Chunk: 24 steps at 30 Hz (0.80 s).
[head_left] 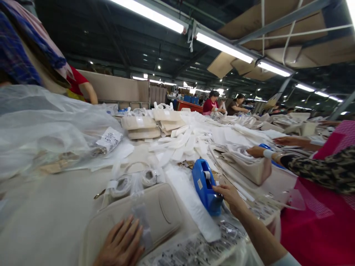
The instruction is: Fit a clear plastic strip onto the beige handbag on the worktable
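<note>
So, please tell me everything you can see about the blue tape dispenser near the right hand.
The tape dispenser is bright blue, seemingly plastic, with a rounded body and a small white label on its side. A roll of pale tape sits in its top. It stands upright on the table among white fabric pieces and clear plastic bags. The right hand touches its near end with the fingertips. The left hand is apart from it, flat on a beige pouch.

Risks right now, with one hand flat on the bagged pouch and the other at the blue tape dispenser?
1. The right hand reaches the tape dispenser at its cutter end; fingertips could catch the blade.
2. The left hand presses the bagged pouch only at one corner; slick film may slide or wrinkle.
3. A co-worker's hand works close by; elbows might collide.
</note>
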Each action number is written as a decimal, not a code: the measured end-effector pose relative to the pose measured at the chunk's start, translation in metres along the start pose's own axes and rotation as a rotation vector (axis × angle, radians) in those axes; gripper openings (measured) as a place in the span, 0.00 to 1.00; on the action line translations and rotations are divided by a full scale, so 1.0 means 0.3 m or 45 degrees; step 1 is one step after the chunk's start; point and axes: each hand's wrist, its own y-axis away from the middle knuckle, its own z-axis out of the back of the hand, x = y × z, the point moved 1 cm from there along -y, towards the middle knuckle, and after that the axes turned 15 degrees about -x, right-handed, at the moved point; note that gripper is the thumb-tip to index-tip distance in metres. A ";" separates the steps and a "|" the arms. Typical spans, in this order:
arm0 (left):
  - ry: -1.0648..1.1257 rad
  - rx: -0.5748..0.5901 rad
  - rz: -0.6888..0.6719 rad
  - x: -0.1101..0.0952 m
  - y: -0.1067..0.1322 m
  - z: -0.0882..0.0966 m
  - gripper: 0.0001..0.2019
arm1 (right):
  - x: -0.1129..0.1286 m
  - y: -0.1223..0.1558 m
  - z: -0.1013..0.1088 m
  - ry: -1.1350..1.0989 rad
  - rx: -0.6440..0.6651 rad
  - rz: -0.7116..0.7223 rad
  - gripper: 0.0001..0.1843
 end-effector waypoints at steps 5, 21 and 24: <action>-0.009 -0.022 -0.010 0.002 -0.008 0.001 0.16 | 0.041 0.119 0.055 -0.260 -0.130 0.020 0.22; 0.097 -0.087 0.181 -0.026 -0.019 -0.001 0.13 | -0.226 0.284 0.130 -0.042 0.040 -0.112 0.20; 0.125 -0.081 0.286 -0.038 -0.045 0.028 0.13 | -0.193 0.288 0.199 0.336 0.297 0.429 0.13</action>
